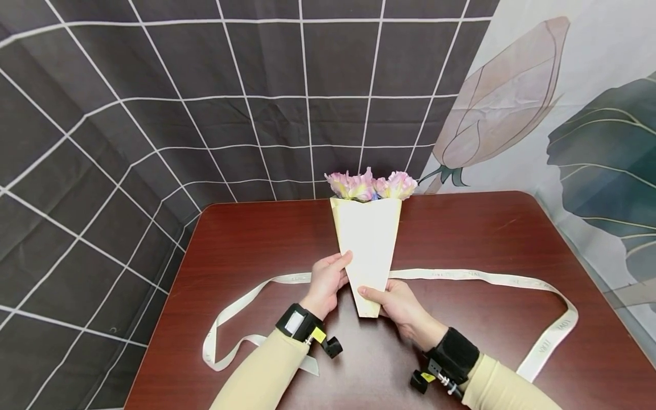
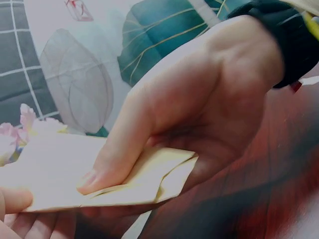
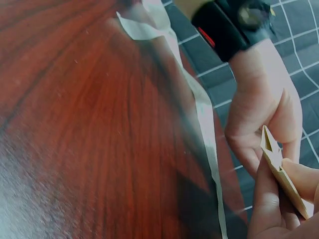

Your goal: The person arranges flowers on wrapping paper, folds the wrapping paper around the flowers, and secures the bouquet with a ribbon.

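A bouquet in cream wrapping paper (image 1: 366, 245) is held over the table, its narrow folded end toward the person. Pink and yellow ruffled flowers (image 1: 397, 185) show above the wide end. My left hand (image 1: 328, 282) grips the paper's left edge, thumb on the front, other fingers behind and partly hidden. Lower on the right edge, my right hand (image 1: 405, 313) pinches the paper near its bottom end; the right thumb (image 2: 109, 164) presses the front in the left wrist view. Behind the bouquet, a long white printed ribbon (image 1: 461, 274) stretches across the table to both sides.
The brown wooden table (image 1: 256, 239) has rounded back corners. Left of the hands the ribbon curls in a loop, its cut end (image 1: 309, 365) near the left forearm. A dark grid-patterned cloth (image 1: 266, 62) and a white floral cloth (image 1: 512, 142) hang behind.
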Available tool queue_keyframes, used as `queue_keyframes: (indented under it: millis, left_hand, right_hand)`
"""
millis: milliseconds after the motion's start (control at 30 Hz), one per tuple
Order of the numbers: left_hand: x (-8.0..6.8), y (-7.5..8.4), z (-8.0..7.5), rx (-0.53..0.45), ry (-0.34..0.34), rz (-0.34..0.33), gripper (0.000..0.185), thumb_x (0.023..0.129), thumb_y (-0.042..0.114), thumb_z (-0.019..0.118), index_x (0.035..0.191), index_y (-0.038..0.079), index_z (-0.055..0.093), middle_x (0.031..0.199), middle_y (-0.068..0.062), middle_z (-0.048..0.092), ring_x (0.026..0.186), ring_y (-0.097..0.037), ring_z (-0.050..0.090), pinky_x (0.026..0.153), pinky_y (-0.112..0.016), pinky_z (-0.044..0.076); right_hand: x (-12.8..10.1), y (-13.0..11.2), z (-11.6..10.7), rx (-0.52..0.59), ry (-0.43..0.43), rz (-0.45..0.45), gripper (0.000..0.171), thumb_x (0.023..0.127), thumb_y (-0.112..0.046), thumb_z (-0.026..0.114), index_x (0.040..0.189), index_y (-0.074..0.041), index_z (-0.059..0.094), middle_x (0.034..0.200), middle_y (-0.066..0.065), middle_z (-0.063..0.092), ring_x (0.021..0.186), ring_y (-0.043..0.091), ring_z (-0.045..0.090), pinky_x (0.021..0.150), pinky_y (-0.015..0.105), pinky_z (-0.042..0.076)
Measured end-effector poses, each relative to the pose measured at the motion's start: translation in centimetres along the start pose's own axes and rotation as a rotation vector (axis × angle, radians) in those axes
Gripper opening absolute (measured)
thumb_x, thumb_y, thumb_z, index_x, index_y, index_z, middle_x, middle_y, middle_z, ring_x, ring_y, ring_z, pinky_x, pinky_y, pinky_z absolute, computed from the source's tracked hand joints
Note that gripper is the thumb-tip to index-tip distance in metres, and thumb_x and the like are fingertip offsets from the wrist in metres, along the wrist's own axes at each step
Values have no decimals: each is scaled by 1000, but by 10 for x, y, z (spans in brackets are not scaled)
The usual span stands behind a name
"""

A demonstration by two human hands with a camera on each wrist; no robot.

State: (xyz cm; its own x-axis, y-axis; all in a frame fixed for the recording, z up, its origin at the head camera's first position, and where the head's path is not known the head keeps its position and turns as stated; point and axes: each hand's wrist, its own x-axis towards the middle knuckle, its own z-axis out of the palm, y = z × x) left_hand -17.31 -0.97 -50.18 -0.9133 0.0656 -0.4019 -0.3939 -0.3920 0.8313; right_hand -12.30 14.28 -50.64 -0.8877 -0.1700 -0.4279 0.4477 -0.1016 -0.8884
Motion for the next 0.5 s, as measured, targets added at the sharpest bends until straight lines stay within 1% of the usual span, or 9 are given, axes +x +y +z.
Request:
queue_keyframes:
  millis: [167,300,400,500]
  left_hand:
    - [11,7,-6,-62,27,1,37,88,23,69,112,-2,59,91,-8,72,85,-15,69,70,-27,55]
    - [20,12,-10,-84,43,21,34,88,21,68,111,-2,57,88,-6,71,83,-14,69,68,-27,55]
    - [25,16,-12,-93,53,29,30,89,19,67,109,-1,58,87,-6,71,82,-13,68,68,-27,55]
    - [30,21,-15,-121,89,54,30,89,17,67,109,-3,61,86,-5,71,81,-12,68,68,-26,55]
  right_hand:
    - [-2,4,2,-27,-6,22,35,81,-22,76,101,4,65,85,6,71,77,13,68,68,29,55]
    - [-4,8,4,-54,-1,35,37,79,-24,77,100,4,65,84,7,72,76,13,68,67,29,55]
    - [-5,10,4,-65,4,37,37,78,-25,78,99,4,65,82,7,72,75,13,67,65,28,54]
    - [-8,13,5,-83,-15,47,38,78,-25,78,98,4,65,81,8,72,74,13,67,65,28,54]
